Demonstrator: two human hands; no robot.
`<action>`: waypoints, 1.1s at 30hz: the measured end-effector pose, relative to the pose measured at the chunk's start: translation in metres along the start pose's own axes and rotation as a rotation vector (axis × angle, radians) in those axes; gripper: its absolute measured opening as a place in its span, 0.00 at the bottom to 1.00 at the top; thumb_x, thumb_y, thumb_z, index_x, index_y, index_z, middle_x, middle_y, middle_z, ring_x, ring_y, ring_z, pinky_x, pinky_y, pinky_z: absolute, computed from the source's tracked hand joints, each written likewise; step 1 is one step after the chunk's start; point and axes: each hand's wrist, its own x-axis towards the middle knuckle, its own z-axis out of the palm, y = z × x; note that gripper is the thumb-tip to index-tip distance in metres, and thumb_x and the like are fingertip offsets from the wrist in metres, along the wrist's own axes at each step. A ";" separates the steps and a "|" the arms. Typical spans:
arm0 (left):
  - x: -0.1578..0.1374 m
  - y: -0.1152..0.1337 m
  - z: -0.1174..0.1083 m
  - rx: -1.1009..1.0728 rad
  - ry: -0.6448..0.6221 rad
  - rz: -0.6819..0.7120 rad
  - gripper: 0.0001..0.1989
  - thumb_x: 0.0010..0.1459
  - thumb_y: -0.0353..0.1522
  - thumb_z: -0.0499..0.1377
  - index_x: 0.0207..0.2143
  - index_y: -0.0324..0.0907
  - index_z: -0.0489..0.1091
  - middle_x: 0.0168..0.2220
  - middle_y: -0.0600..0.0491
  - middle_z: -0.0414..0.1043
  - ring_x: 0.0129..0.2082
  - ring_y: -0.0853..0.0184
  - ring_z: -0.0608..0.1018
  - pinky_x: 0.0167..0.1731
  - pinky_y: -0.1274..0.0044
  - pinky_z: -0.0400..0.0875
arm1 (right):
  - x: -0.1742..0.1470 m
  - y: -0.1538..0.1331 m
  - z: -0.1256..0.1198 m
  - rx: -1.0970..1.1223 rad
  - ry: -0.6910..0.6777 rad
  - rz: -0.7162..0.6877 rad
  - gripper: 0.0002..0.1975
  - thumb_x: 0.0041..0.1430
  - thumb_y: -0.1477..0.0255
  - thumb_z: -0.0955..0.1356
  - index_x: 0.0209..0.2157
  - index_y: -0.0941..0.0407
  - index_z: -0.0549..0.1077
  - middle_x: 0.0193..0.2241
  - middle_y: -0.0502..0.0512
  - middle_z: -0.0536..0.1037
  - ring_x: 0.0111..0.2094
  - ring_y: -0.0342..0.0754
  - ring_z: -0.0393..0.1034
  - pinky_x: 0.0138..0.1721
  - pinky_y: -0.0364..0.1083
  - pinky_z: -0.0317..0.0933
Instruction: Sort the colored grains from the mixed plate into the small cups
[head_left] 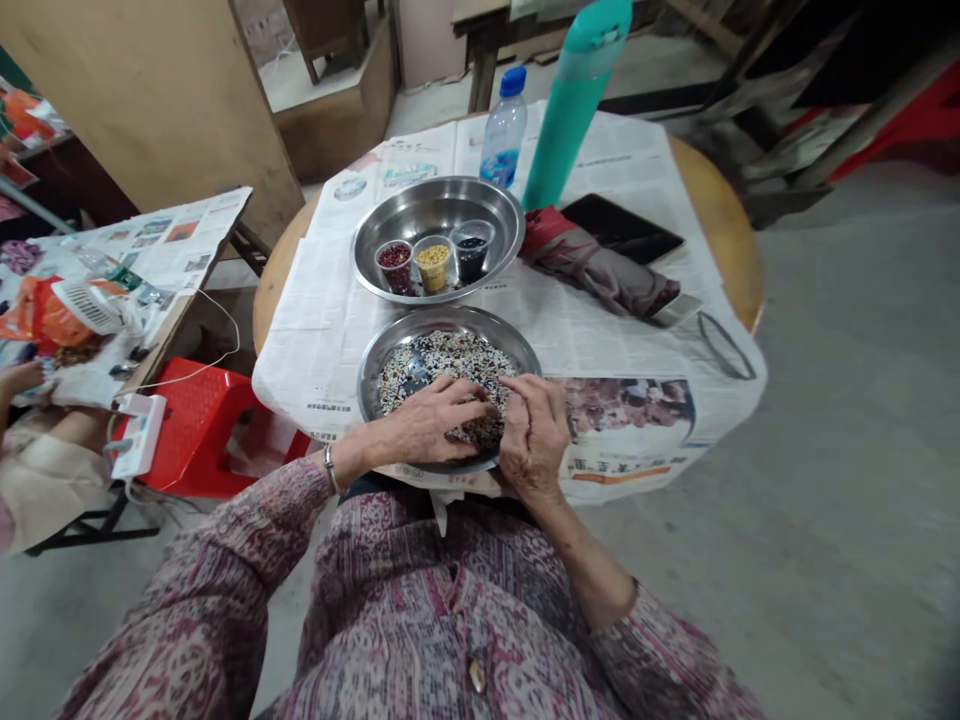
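Note:
A shallow metal dish (365, 385) holds a mix of pale, dark and reddish grains (457, 355) in front of me. My left hand (435, 418) lies over the near part of the mix, its fingers spread and touching the grains. At the dish's right rim is my right hand (534, 430), fingers bent and drawn together; whatever they may hold is hidden. Just beyond sits a larger metal basin (420, 205) with three clear cups: one of red beans (394, 264), one of yellow grains (433, 264) and one of black beans (471, 257).
Newspaper (300, 350) covers the round table. A water bottle (504, 135), a teal flask (574, 110), a folded umbrella (592, 265) and a black tablet-like object (626, 228) stand or lie behind and right. A red stool (202, 425) is at left, near another person's arm (21, 378).

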 end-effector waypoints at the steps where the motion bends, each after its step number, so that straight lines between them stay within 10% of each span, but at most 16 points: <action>1: 0.005 -0.001 0.003 0.061 0.005 0.026 0.24 0.59 0.35 0.64 0.57 0.44 0.66 0.62 0.44 0.62 0.62 0.53 0.63 0.62 0.59 0.61 | 0.000 0.000 0.000 0.003 0.006 -0.006 0.14 0.68 0.71 0.59 0.46 0.52 0.75 0.42 0.59 0.77 0.47 0.53 0.70 0.52 0.56 0.64; 7: 0.046 -0.023 0.015 0.266 0.047 0.091 0.19 0.61 0.32 0.60 0.55 0.45 0.68 0.60 0.47 0.65 0.63 0.54 0.63 0.63 0.58 0.58 | -0.002 0.004 0.002 0.004 0.015 -0.023 0.14 0.69 0.71 0.60 0.47 0.53 0.75 0.44 0.60 0.77 0.48 0.54 0.70 0.52 0.56 0.65; 16: 0.022 -0.030 -0.008 0.385 0.118 -0.419 0.12 0.71 0.33 0.49 0.48 0.39 0.69 0.44 0.47 0.73 0.40 0.62 0.76 0.36 0.73 0.70 | -0.001 0.004 0.003 -0.006 0.021 -0.046 0.13 0.68 0.72 0.61 0.46 0.53 0.75 0.42 0.58 0.77 0.47 0.52 0.70 0.51 0.55 0.65; 26: -0.008 -0.025 0.001 0.400 -0.062 0.151 0.33 0.65 0.53 0.55 0.67 0.51 0.55 0.71 0.47 0.51 0.71 0.53 0.54 0.68 0.54 0.49 | -0.002 0.005 0.003 -0.031 0.008 -0.043 0.13 0.68 0.71 0.61 0.46 0.54 0.75 0.42 0.59 0.78 0.46 0.52 0.72 0.50 0.55 0.67; 33: 0.025 -0.028 0.024 0.431 0.012 0.063 0.29 0.70 0.48 0.49 0.67 0.44 0.56 0.71 0.46 0.53 0.72 0.55 0.52 0.70 0.52 0.42 | -0.002 0.005 0.002 -0.021 -0.013 -0.039 0.12 0.68 0.71 0.62 0.46 0.53 0.75 0.42 0.59 0.78 0.47 0.53 0.72 0.51 0.56 0.67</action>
